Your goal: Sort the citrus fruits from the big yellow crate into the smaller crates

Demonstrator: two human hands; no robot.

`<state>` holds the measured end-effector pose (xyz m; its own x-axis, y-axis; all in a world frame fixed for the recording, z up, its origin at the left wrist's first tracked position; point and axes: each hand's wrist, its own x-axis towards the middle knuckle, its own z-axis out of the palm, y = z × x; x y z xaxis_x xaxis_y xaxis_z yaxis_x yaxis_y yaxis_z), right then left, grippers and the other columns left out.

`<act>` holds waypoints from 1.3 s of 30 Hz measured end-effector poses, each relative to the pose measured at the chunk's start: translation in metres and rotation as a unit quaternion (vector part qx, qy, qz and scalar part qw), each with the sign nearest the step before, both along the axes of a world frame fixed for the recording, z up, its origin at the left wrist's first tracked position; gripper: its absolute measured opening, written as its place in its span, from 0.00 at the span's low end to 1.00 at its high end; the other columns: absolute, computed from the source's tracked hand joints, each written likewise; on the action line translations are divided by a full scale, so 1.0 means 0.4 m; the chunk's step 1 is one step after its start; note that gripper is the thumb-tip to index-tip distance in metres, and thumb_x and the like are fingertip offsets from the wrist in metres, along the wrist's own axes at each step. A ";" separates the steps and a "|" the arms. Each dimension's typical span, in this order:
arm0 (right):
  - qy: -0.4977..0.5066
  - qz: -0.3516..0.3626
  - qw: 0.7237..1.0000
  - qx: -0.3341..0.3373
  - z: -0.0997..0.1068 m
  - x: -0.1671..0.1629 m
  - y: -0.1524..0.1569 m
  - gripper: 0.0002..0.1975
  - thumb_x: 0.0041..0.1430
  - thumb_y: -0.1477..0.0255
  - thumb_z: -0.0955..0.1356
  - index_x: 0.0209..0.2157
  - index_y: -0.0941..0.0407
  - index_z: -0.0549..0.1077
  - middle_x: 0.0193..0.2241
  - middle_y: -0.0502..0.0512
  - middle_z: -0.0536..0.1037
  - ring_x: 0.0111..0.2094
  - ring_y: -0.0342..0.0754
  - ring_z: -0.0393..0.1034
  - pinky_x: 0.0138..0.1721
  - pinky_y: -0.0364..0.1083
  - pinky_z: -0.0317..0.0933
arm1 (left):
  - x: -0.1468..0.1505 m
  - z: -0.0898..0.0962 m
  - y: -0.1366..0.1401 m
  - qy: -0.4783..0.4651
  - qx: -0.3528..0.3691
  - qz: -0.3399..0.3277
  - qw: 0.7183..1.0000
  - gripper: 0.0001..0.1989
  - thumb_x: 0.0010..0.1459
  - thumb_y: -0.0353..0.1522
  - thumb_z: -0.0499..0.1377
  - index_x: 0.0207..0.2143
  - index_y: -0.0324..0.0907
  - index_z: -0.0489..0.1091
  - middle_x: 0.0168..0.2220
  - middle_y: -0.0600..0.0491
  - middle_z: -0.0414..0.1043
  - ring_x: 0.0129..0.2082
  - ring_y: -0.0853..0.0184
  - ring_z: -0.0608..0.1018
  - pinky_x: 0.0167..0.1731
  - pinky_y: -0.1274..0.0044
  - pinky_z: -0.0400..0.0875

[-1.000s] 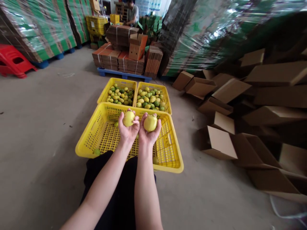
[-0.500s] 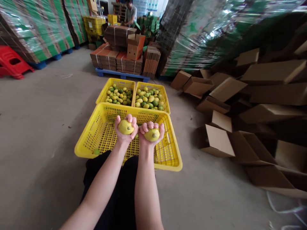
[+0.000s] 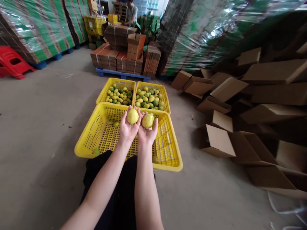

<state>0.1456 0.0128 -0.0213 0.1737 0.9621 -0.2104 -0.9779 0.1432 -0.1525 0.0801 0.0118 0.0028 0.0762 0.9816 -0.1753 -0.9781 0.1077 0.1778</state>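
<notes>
Palm up over the large yellow crate [image 3: 177, 146], my left hand [image 3: 128, 131] holds a yellow lemon [image 3: 132, 116] in its cupped fingers. Close beside it, my right hand [image 3: 146, 135] is also turned up, with a second lemon [image 3: 147, 121] resting in it. The two hands touch or nearly touch along their inner edges. Inside the crate below lie a few fruits: a greenish lemon [image 3: 116, 124] near the back, a green one [image 3: 96, 151] at the front left and another [image 3: 155, 159] at the front right. My forearms hide part of the crate's floor.
Behind stand two smaller yellow crates, left [image 3: 101, 92] and right [image 3: 166, 95], filled with yellow and green lemons. Flattened cartons [image 3: 105, 59] sit on a blue pallet [image 3: 122, 76]. Open cardboard boxes [image 3: 220, 140] pile up at right. A red stool [image 3: 14, 62] stands left; a person [image 3: 131, 14] is at the back.
Both hands have moved up and slightly away from me. The fingers have loosened and spread, and the lemons have turned, now resting on the upturned fingers and palms.
</notes>
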 end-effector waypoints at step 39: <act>-0.107 0.088 0.967 -0.216 -0.008 0.134 -0.031 0.03 0.57 0.71 0.66 0.34 0.55 0.68 0.24 0.49 0.75 0.24 0.44 0.72 0.18 0.39 0.63 | -0.274 -0.023 0.172 0.560 -0.130 -0.199 0.794 0.05 0.55 0.27 0.63 0.35 0.40 0.70 0.33 0.47 0.73 0.44 0.56 0.80 0.42 0.63 0.77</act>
